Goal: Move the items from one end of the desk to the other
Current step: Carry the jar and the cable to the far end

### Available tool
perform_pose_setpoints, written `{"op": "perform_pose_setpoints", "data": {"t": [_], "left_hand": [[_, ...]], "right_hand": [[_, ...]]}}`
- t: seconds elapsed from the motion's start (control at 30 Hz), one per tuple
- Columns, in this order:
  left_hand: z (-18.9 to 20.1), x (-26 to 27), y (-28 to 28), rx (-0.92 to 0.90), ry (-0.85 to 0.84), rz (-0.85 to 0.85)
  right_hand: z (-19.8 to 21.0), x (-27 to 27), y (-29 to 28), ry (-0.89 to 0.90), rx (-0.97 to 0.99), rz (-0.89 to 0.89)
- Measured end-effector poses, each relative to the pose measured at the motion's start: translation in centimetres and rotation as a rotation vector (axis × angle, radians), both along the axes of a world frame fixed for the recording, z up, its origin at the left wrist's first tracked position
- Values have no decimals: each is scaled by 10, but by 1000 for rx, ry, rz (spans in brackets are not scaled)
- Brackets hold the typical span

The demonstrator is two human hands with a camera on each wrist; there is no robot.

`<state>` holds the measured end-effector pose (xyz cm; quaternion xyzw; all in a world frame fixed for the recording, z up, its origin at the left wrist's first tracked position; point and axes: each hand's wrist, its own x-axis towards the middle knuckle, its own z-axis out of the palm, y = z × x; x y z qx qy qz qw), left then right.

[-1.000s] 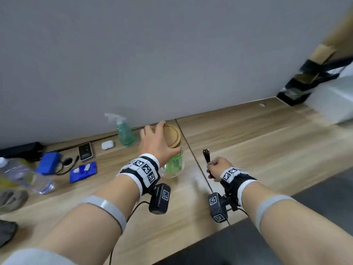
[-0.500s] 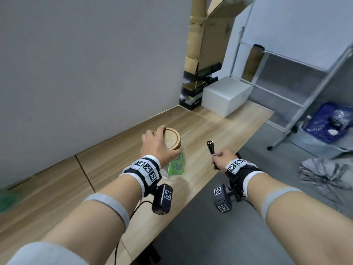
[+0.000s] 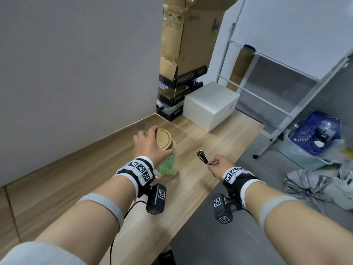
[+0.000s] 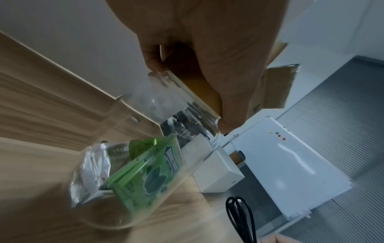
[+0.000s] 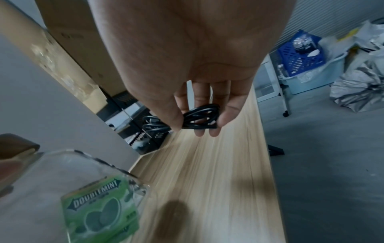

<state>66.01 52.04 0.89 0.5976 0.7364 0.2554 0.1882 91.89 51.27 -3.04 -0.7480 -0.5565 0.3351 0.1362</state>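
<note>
The left hand point(image 3: 150, 148) is gripping a glass jar point(image 3: 170, 165) from above, fingers curled round its wooden lid point(image 3: 162, 139), while the right hand point(image 3: 217, 165) is pinching a coiled black cable point(image 3: 202, 158) between thumb and fingertips point(image 5: 226, 120), so both hands are closed on their loads. A second ago the view was taking in the left end of the desk point(image 3: 191, 188), with a spray bottle, a phone, earbuds and blue items lying along the wall; now that clutter is gone from sight and the far right end is filling the view, with a white box point(image 3: 208, 106) standing at the far corner in front of tall cardboard cartons point(image 3: 187, 35). The jar, showing green gum packets point(image 4: 149, 172) and a silvery wrapper inside, is hanging tilted over the bare wood in the middle of this stretch; whether its base is touching the surface cannot be told from the blurred wrist views. The cable is being held just to the right of the jar, above the near edge of the desk. Judging by this, the carry is nearly over and the set-down is coming next, probably in the open wood short of the white box. The tilt and the lid-only hold are looking like the main risk when lowering the jar.
</note>
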Motion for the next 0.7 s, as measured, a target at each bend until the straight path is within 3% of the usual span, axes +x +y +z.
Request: {"op": "perform_pose_setpoints", "data": {"t": [0.4, 0.7], "left_hand": [[-25, 16, 142, -40, 5, 247], [-43, 26, 233, -84, 24, 440]], "right_hand": [[-40, 22, 147, -59, -84, 178], [-67, 10, 270, -117, -60, 574]]}}
